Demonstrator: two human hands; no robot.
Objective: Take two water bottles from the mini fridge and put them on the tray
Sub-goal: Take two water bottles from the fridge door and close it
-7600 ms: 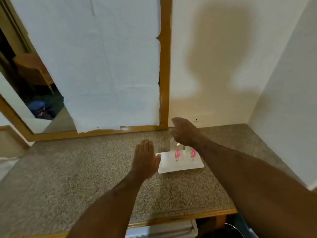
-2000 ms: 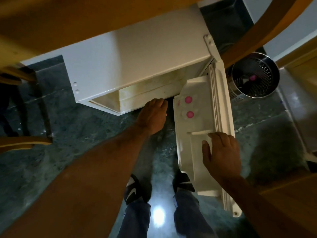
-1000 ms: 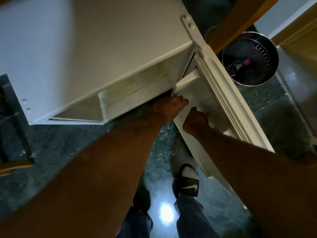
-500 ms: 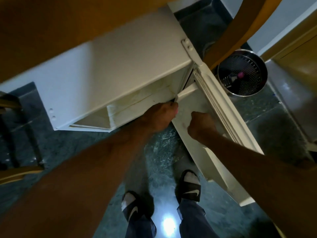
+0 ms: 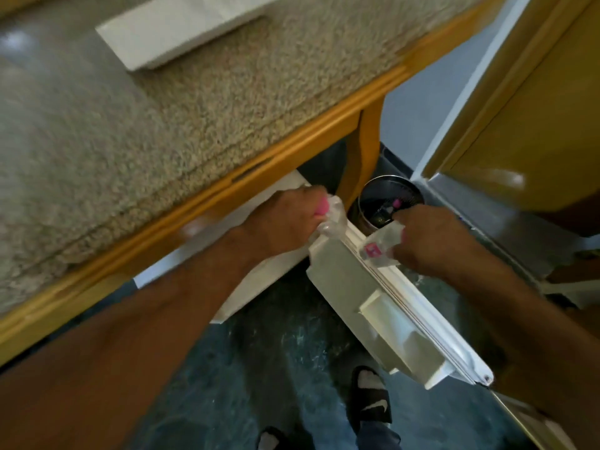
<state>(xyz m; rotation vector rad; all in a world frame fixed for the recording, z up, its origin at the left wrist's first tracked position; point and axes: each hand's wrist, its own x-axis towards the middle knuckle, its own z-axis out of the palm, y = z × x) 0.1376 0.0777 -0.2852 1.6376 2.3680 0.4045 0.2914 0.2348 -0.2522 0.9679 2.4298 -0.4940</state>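
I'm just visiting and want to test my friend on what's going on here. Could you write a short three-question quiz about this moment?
1. True or false: each hand holds a water bottle.
2. Where is the white tray? A) on the floor B) on the speckled countertop C) inside the fridge
3. What colour are the bottle caps?

Key
1. True: the left hand grips one bottle, and the right hand grips the other bottle, both above the open fridge door.
2. B, and nothing shows on the part in view.
3. Pink.
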